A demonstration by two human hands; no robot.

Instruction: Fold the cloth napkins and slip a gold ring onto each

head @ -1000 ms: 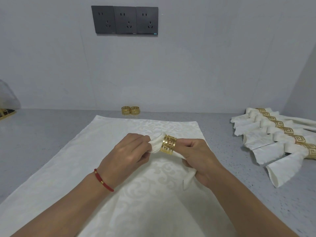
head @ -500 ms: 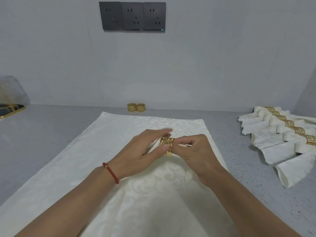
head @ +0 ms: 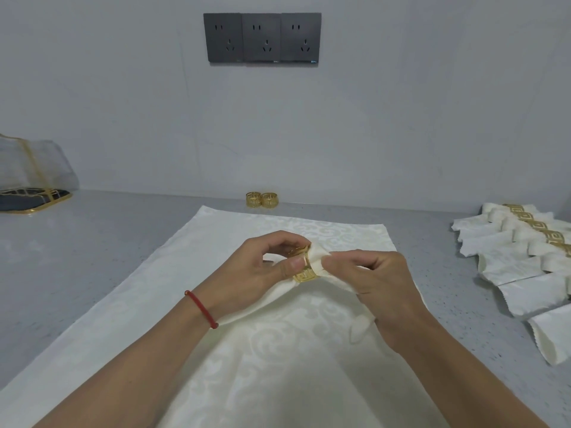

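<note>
Above the spread cloth, the gold ring is pinched by the left hand; the folded napkin is gripped beside it by the right hand. Fabric judged soft, limp; best held near the ring.

Cream damask-scrolled napkin, gold fretwork ring, red wrist cord; beyond the napkin, charcoal sockets on a pale grey wall.
</note>
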